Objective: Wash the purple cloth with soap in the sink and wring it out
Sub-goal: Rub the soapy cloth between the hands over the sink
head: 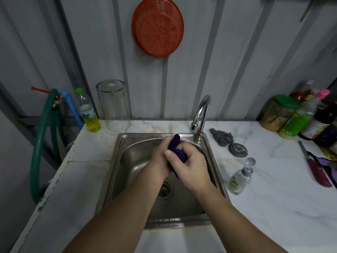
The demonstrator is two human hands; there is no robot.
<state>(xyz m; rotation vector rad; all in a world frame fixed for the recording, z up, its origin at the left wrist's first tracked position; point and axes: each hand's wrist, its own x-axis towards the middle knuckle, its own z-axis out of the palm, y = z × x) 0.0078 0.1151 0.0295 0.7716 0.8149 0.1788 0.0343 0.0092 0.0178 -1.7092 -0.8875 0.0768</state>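
Note:
The purple cloth [176,149] is bunched into a tight wad between both hands, held above the steel sink [118,161]. My left hand [160,157] grips its left side and my right hand [189,166] wraps its right and lower part, thumb across the top. Only the upper end and a middle patch of the cloth show; the rest is hidden by fingers. The chrome tap [200,114] stands at the sink's back right, spout arching toward the cloth; no water stream is visible. A small clear soap bottle [238,181] lies on the counter right of the sink, its cap [250,161] off beside it.
The drain [165,190] sits under my forearms. Steel wool [222,136] and a round metal lid [238,150] lie right of the tap. Sauce bottles and jars [299,117] crowd the back right. A red-handled lighter [315,167] lies far right. An upturned glass [114,105], an oil bottle [87,112] and a green hose [45,143] stand left.

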